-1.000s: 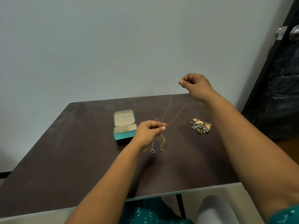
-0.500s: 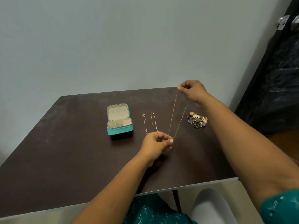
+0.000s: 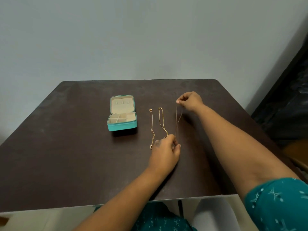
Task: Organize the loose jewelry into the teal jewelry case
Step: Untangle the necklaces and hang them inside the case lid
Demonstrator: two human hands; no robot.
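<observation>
One tabletop (image 3: 66, 155): dark brown, holds everything.
Teal jewelry case (image 3: 122, 126): lid open, left of the chains.
Right hand (image 3: 190, 100): grip pinched on thin chain (image 3: 176, 122), far end.
Left hand (image 3: 164, 153): grip pinched on its near end.
Two gold chains (image 3: 161, 120): flat between case and thin chain.

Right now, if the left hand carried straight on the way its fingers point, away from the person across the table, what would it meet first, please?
Probably the thick gold chain, whose near end lies at the left hand fingertips; the held thin chain runs just right of it. Depth is uncertain.
</observation>
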